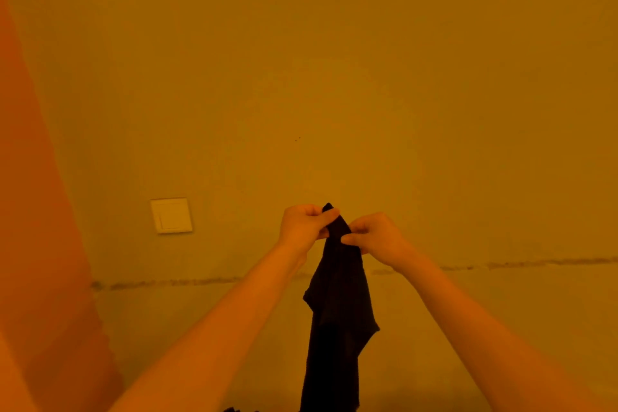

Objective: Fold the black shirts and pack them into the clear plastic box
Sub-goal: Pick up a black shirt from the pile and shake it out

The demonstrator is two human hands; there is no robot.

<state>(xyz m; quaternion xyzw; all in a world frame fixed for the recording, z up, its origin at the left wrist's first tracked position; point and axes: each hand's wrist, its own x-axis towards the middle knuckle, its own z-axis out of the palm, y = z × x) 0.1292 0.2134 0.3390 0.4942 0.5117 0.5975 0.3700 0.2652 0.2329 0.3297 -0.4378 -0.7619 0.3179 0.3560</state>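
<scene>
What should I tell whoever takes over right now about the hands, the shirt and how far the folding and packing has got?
Left hand: pinches the top edge of the black fabric shirt, held up in front of the plain wall.
Right hand: pinches the same top edge, close beside the left.
Shirt: hangs down bunched and unfolded, its lower end out of view at the bottom of the picture.
Clear plastic box: not in view.
Done: shirt picked up; no fold shows.
Left: spread the shirt, fold it, pack it into the box; how many other shirts wait cannot be told.
</scene>
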